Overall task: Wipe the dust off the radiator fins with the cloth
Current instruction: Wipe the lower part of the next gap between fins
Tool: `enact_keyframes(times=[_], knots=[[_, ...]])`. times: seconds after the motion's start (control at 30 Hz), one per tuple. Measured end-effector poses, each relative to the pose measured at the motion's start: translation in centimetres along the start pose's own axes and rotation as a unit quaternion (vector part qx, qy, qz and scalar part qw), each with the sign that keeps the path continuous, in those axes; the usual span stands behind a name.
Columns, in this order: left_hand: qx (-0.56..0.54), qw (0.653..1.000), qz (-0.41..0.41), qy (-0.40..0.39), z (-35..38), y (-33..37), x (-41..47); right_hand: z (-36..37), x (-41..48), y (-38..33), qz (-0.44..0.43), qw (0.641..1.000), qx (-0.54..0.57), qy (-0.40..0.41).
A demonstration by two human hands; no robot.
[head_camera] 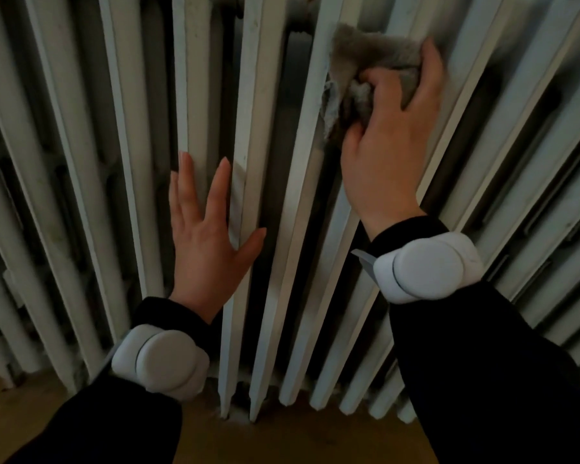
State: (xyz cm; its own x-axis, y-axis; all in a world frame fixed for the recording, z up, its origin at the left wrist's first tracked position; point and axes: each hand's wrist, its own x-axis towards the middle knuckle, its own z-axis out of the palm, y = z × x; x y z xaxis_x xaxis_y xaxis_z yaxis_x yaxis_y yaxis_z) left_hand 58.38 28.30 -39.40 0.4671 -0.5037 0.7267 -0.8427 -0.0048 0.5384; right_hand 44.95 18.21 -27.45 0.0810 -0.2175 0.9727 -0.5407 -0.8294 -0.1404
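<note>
Grey fuzzy cloth (375,58) is bunched up high on the white cast-iron radiator (272,182), pressed against the fins right of the middle. The right hand (387,142) has it gripped, fingers curled over the wad, thumb tucked under, a frayed edge hanging out on the left. The left hand (208,236) sits lower down, flat on the fins with fingers straight and spread, holding nothing. Both wrists have chunky white wristbands (427,267) over black sleeves (482,380). Wooden floor (298,437) under the radiator feet.
</note>
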Motion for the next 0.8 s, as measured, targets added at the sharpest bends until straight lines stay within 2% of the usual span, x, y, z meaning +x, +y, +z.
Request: enact_keyframes(times=[0.4, 0.8], knots=[[-0.002, 1.0, -0.003, -0.006, 0.1, -0.3, -0.7, 0.3, -4.5, 0.3, 0.026, 0.999, -0.005, -0.038], [-0.012, 0.999, -0.024, -0.035, -1.0, 0.8, -1.2, 0.1, -10.1, 0.3, 0.086, 0.988, -0.004, -0.127]])
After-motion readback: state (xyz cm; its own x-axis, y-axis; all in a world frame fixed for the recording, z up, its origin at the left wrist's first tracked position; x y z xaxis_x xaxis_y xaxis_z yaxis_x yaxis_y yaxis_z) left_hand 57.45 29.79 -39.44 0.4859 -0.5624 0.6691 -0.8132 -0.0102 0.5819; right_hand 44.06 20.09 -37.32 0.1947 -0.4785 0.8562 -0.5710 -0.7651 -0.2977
